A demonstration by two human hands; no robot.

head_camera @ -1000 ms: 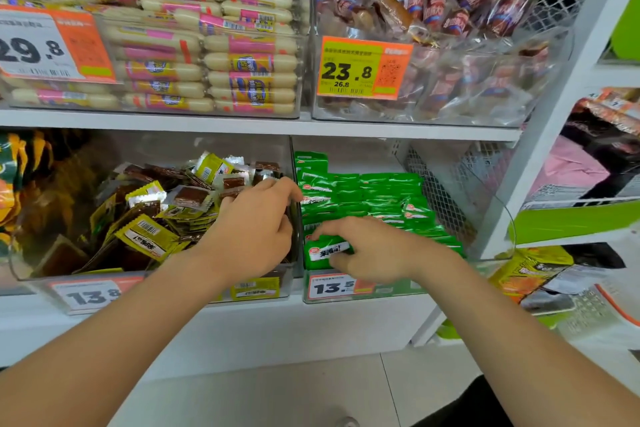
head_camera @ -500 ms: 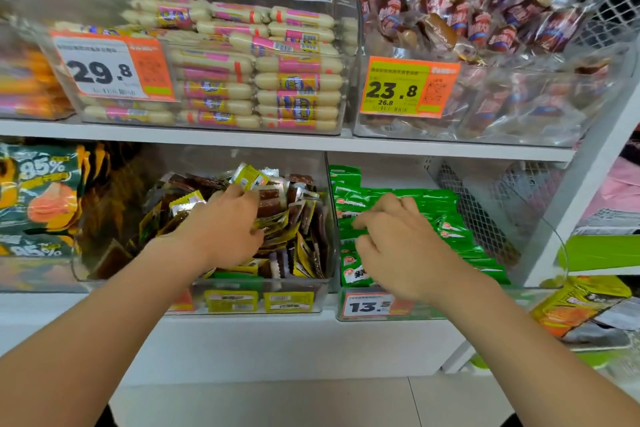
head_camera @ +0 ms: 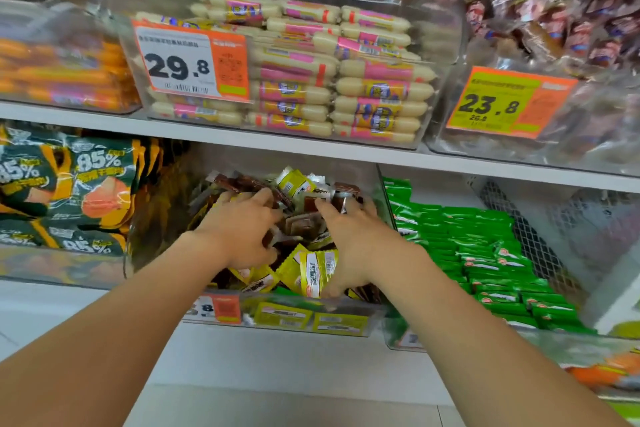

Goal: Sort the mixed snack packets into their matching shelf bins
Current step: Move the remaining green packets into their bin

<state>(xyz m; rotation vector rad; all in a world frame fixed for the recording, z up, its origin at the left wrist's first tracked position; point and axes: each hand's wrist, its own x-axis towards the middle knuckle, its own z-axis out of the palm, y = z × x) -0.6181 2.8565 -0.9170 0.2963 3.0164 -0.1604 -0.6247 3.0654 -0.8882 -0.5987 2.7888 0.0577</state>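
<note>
Both hands are inside the clear middle bin [head_camera: 284, 317] on the lower shelf, which holds a loose heap of yellow-and-brown snack packets [head_camera: 313, 270]. My left hand [head_camera: 242, 229] lies on the left of the heap, fingers spread over the packets. My right hand [head_camera: 353, 236] lies on the right of the heap, fingers reaching to the back among the brown packets. Whether either hand grips a packet is hidden. To the right, a second clear bin holds rows of green packets [head_camera: 485, 253].
The upper shelf [head_camera: 277, 142] carries bins of pink-and-yellow sausages [head_camera: 346, 87], orange sausages [head_camera: 62, 76] and dark wrapped snacks [head_camera: 571, 31], with price tags 29.8 and 23.8. Green "85%" bags [head_camera: 69, 191] stand to the left. A wire mesh panel [head_camera: 533, 239] closes the right side.
My right hand has left the green packet bin and moved left into the yellow-and-brown bin beside my left hand. The view has shifted closer and to the left.
</note>
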